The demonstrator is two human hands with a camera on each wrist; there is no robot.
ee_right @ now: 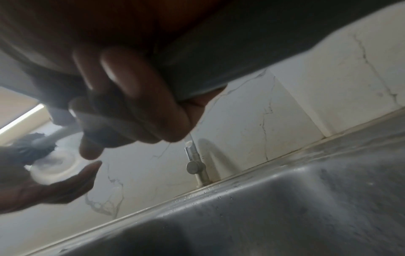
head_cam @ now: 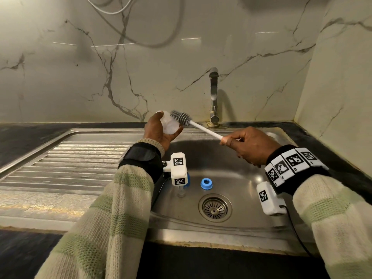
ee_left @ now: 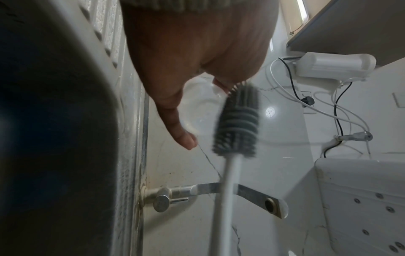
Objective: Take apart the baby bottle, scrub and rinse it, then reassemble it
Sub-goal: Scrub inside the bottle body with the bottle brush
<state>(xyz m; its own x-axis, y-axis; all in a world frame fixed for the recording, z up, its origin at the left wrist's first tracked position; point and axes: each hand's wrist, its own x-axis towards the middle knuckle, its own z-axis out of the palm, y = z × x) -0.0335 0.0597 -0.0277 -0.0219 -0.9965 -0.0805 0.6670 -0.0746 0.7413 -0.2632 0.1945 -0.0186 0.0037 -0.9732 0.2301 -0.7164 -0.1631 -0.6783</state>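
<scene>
Over sink (head_cam: 251, 224), my left hand (head_cam: 159, 131) cups what seems the nipple (head_cam: 170, 125); right hand (head_cam: 247, 146) grips brush (head_cam: 181, 117). Hard scrubbing could knock it loose.

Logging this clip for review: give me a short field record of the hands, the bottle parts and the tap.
left hand: holds the clear nipple above the sink
right hand: grips the brush by its white handle
brush head: against the nipple
blue ring: in the basin, near the drain
bottle body: partly hidden behind the left wrist camera
tap: no water visible
</scene>
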